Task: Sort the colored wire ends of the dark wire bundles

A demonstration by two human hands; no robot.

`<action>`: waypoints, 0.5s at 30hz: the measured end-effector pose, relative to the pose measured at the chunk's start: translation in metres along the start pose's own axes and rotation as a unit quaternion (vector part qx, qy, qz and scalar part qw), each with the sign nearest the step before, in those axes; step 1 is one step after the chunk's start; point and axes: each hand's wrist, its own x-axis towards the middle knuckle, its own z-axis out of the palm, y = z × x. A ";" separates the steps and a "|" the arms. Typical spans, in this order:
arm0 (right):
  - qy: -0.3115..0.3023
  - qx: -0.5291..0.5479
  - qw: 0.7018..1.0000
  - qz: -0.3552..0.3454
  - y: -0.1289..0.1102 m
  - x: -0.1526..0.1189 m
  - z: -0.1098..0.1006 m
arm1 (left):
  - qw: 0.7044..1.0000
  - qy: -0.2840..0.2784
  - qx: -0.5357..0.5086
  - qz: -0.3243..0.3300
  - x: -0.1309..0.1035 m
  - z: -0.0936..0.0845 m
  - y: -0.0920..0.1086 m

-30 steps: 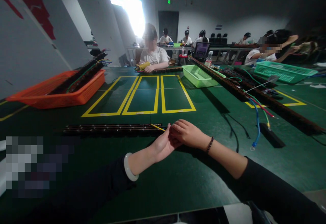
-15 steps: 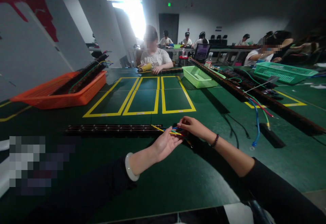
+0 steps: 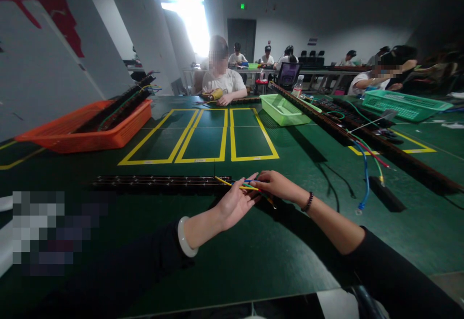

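A long dark strip with small shiny spots lies crosswise on the green table. From its right end come yellow, blue, green and red wires. My left hand, palm up, holds these wires between thumb and fingers. Just right of it, my right hand has its fingers bent together at the wires over my left fingertips. Which wire it pinches is too small to tell. Wire ends stick out below my right hand.
An orange basket with dark strips stands left. Ahead are yellow taped rectangles, a light green basket and a person with a yellow tool. Long strips with loose cables and a teal basket lie right.
My right hand has lowered slightly, and its raised fingers have come down onto the wires. My left hand has hardly moved. The person opposite has shifted the yellow tool to the right.
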 end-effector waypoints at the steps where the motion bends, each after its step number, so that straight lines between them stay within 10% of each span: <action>1: 0.004 0.004 1.000 -0.014 -0.001 0.000 0.000 | 1.000 -0.003 -0.003 0.001 0.000 -0.001 0.000; 10: -0.197 0.346 0.912 0.103 0.001 -0.007 0.001 | 1.000 -0.006 -0.013 -0.003 0.004 -0.003 0.000; 15: -0.138 0.266 0.951 0.071 0.000 -0.006 0.002 | 0.999 0.012 -0.028 -0.007 0.000 0.001 0.002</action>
